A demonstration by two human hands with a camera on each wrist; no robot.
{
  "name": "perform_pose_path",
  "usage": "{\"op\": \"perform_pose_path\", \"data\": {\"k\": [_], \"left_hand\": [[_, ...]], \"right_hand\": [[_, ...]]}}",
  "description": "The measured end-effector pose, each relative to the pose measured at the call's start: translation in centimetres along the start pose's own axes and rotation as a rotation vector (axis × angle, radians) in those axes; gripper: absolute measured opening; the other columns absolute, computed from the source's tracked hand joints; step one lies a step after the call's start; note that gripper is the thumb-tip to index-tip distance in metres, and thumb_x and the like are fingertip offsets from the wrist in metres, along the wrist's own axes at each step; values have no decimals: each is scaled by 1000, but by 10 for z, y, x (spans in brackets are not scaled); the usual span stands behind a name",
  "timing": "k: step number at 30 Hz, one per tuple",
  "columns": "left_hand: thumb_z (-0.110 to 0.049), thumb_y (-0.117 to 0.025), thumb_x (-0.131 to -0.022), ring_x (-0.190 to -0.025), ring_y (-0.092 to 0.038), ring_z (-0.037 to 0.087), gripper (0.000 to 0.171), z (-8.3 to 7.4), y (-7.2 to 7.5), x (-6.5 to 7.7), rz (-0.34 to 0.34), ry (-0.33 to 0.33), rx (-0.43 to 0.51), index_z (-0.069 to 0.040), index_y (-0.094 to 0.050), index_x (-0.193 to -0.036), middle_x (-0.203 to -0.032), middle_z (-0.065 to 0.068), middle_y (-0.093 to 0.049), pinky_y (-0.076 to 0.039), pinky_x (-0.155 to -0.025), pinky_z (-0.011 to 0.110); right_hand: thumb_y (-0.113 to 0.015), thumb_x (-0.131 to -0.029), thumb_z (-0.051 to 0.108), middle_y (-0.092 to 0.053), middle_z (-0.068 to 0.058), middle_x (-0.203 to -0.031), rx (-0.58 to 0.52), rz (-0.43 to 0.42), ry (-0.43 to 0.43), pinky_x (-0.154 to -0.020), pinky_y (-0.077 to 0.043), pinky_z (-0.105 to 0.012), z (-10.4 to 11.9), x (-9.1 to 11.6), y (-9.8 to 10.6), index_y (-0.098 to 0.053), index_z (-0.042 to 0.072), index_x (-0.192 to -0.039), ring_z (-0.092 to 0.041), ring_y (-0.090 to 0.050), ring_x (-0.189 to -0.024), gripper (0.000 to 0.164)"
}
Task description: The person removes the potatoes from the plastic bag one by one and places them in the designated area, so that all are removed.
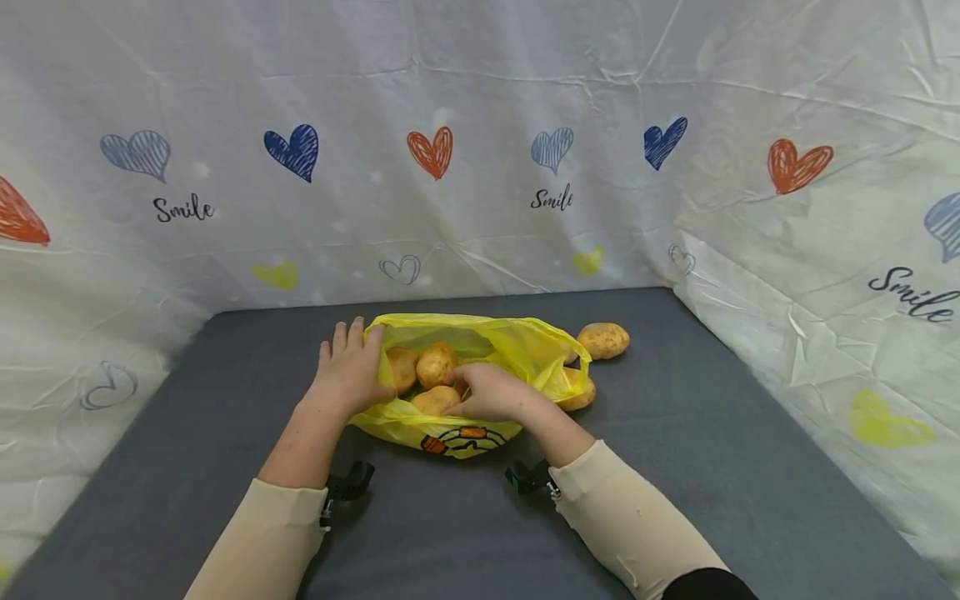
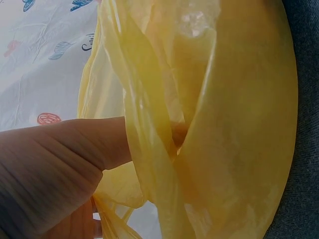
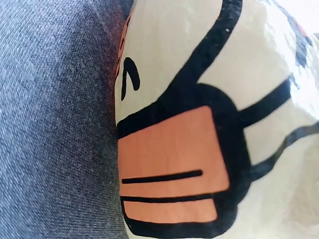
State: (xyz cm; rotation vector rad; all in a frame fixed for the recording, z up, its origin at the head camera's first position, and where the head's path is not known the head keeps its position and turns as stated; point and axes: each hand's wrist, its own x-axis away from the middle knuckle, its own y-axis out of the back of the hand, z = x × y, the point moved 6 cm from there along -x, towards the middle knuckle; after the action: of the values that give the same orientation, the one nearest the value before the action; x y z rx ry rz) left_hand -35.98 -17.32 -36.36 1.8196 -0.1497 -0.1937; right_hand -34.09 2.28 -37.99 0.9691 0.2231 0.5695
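Observation:
A yellow plastic bag (image 1: 450,429) lies on its side with its mouth spread, several potatoes (image 1: 437,365) inside. My left hand (image 1: 352,367) holds the bag's left edge, fingers spread along the outside and the thumb inside. In the left wrist view the thumb (image 2: 112,142) passes behind a fold of yellow plastic (image 2: 144,114). Reaching into the mouth, my right hand (image 1: 491,393) has its thumb and curved fingers about the right end of the front potato (image 1: 433,401). Its fingertips are partly hidden. The right wrist view shows only the bag's printed side (image 3: 174,154) and the cloth.
One potato (image 1: 603,341) lies on the grey tabletop (image 1: 435,533) right of the bag, and another potato (image 1: 581,392) sits by the bag's right edge. A white curtain (image 1: 480,225) printed with hearts stands behind and along both sides.

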Motion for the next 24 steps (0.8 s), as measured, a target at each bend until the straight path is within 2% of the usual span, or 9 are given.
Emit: {"op": "perform_pose_path", "data": {"k": [5, 10, 16, 19, 24], "left_hand": [[-30, -87, -83, -149, 1, 57, 106, 0, 0, 1, 2, 1, 1, 0, -20, -160, -164, 35, -5, -6, -116, 74], [-30, -87, -83, -149, -1, 57, 106, -1, -1, 2, 0, -1, 1, 0, -21, -160, -164, 35, -5, -7, -116, 74], [-28, -87, -83, -149, 0, 58, 105, -1, 2, 4, 2, -6, -7, 0, -21, -160, -163, 36, -6, -7, -116, 74], [-28, -87, -83, -149, -1, 59, 105, -2, 4, 4, -3, -9, -11, 1, -21, -159, -163, 36, -6, -7, -116, 75], [-28, -87, -83, -149, -1, 58, 105, -2, 3, 3, -4, -8, -17, 1, -21, -160, -163, 36, -7, -8, -116, 74]], "right_hand": [[-84, -89, 29, -71, -3, -117, -57, -20, -5, -87, -56, -35, -4, 6, 17, -69, 8, -132, -19, -66, -104, 51], [-86, -86, 30, -69, -4, -121, -156, -106, -61, -89, -56, -37, -13, 25, 55, -66, 10, -135, -22, -67, -107, 58], [-87, -84, 29, -65, -7, -130, -242, -228, -75, -90, -57, -42, -21, 55, 103, -64, 11, -138, -25, -67, -110, 61], [-86, -85, 30, -66, -9, -129, -264, -270, -85, -90, -56, -43, -31, 70, 123, -65, 9, -136, -26, -67, -110, 59], [-83, -88, 36, -64, -14, -133, -305, -333, -162, -102, -50, -48, -61, 99, 152, -58, 4, -142, -30, -62, -120, 67]]}}
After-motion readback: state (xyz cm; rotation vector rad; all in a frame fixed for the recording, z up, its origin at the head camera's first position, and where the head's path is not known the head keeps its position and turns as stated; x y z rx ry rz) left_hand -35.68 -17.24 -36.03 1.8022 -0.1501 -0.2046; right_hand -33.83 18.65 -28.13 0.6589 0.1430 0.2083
